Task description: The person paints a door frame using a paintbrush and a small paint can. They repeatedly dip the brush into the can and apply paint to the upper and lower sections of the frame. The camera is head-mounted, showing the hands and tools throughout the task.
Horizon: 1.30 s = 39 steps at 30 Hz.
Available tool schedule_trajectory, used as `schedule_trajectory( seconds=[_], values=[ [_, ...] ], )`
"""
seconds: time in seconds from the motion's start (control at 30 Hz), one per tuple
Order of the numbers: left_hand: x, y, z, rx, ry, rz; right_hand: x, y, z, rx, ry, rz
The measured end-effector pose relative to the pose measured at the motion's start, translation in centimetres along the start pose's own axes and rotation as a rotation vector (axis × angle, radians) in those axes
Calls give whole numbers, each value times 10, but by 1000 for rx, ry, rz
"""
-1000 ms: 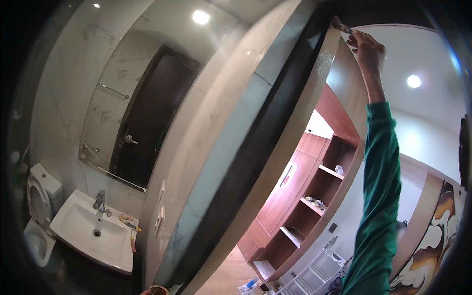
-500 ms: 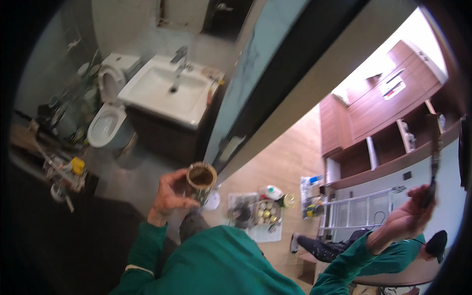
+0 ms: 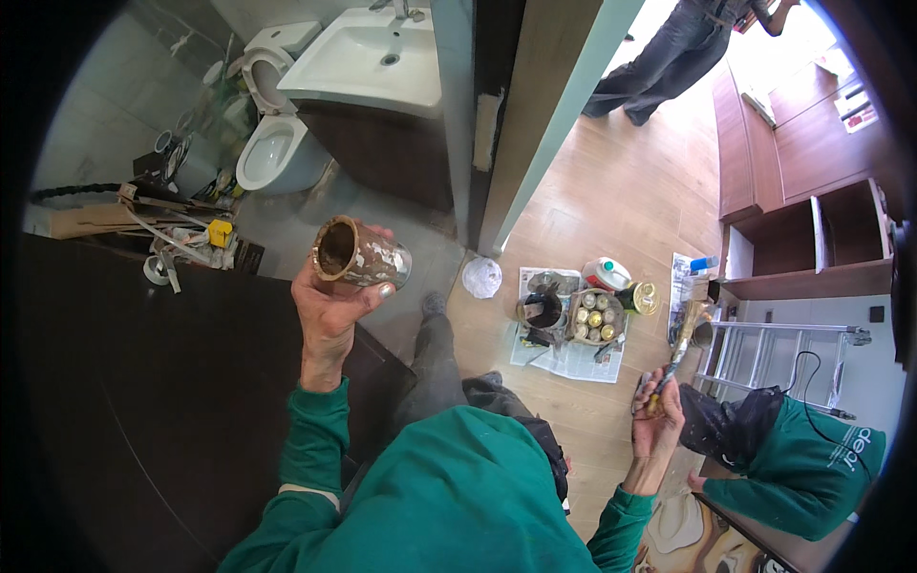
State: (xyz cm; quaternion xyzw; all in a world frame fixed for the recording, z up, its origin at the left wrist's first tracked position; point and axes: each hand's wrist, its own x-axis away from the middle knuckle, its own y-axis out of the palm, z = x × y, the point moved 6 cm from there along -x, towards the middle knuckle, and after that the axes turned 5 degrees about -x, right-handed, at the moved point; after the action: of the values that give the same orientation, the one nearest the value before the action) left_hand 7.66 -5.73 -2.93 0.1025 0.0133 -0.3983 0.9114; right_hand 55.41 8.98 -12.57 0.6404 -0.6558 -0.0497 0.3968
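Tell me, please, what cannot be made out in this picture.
In the head view:
Container: how full, too dark inside.
Left hand: part hidden behind the container.
Sink: right end hidden by the doorframe.
Standing person: head cut off by the top edge.

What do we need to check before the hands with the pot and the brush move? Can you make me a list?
1. Pot held: ok. The left hand has its fingers around the paint-smeared pot.
2. Paintbrush held: ok. The right hand grips the paintbrush by its handle.
3. Pot level: cannot tell. Its opening points leftward in this wide view.
4. Enough inside the pot: cannot tell. The inside looks dark.
5. Floor nearby free of clutter: not ok. A white round bundle and newspaper with cans lie there.
6. Co-worker out of reach: cannot tell. The co-worker in green is on the right; the gap is unclear.
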Motion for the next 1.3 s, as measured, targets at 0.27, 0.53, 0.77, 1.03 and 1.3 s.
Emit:
schedule_trajectory(
  seconds=[0.27, 0.53, 0.77, 1.03, 1.3],
  values=[
    [-16, -5, -69, -176, -19, 26, -27, 24, 60, 374, -121, 85],
    [-57, 36, -122, -397, 48, -152, -47, 146, 69, 752, -351, -151],
    [-53, 94, -122, -488, 322, -310, -31, 203, 67, 1192, -690, -516],
    [-32, 79, -143, -533, 299, -232, -29, 143, 69, 1140, -710, -427],
    [-69, 23, -226, -450, 291, -126, -89, 118, 165, 986, -599, -342]
  ],
)
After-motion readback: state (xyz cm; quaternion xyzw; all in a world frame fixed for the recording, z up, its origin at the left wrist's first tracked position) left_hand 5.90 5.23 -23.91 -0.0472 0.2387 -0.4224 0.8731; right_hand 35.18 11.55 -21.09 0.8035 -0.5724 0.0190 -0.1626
